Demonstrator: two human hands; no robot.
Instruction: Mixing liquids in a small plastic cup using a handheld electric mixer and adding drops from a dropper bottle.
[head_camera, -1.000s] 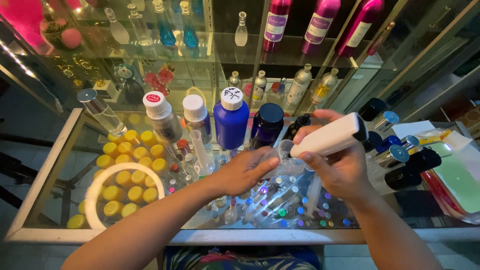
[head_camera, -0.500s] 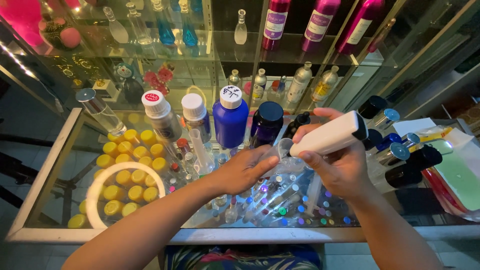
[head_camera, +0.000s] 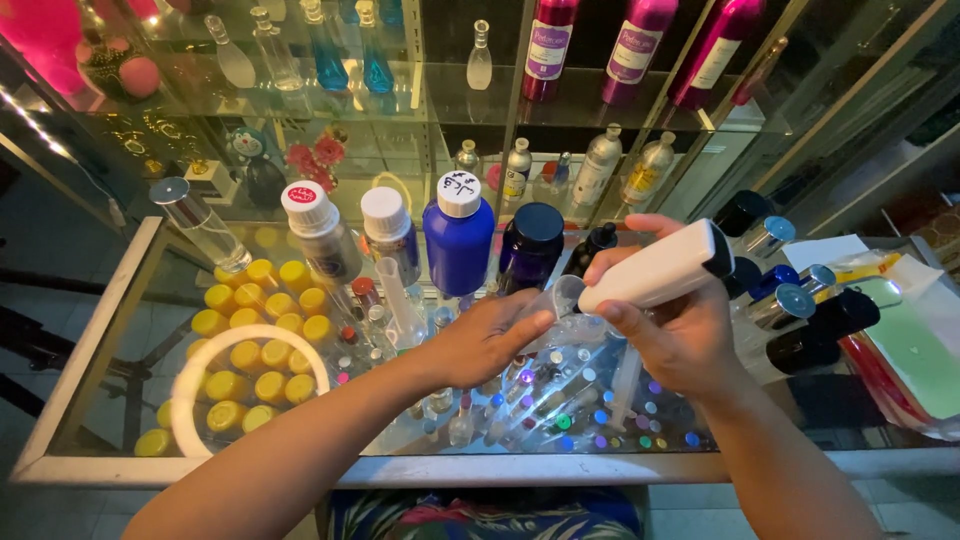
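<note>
Right now both hands are working over the glass counter (head_camera: 90, 330). Left hand (head_camera: 480, 340) is pinching a small clear cup (head_camera: 562, 300), fingers closed narrow on its side. Right hand (head_camera: 672, 325) is gripping a white bottle (head_camera: 662, 268), fingers wrapped round it, tipping it w/ the mouth end touching the cup rim. Under the glass, yellow caps (head_camera: 262, 330) are sitting left, tiny vials below the hands. Further back, a blue bottle (head_camera: 458, 245) and a dark jar (head_camera: 530, 245) are standing side by side; pink bottles (head_camera: 640, 45) are lining the shelf behind.
</note>
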